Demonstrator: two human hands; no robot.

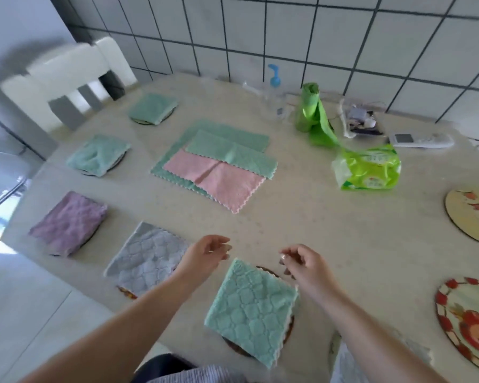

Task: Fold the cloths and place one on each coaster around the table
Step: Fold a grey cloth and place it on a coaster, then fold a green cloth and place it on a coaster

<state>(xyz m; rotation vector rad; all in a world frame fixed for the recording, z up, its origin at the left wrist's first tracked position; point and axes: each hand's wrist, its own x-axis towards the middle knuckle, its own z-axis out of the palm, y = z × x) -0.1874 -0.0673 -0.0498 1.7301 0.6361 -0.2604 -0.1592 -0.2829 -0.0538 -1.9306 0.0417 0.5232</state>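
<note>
A folded green cloth [253, 310] lies on a coaster [264, 270] at the bench's [329, 230] near edge. Above its far corners the left hand [205, 254] and right hand [304, 262] hover, fingers loosely curled, apparently holding nothing. Unfolded cloths [216, 161] lie mid-bench.

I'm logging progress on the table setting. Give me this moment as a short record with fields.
folded cloths on coasters: five, namely green cloth nearest, grey cloth, purple cloth, two green at far left
bare coasters: two at right, near coaster, far coaster
unfolded pile: green and pink cloths, table centre
left hand: holds nothing, above the table
right hand: holds nothing, fingers loosely curled
</note>
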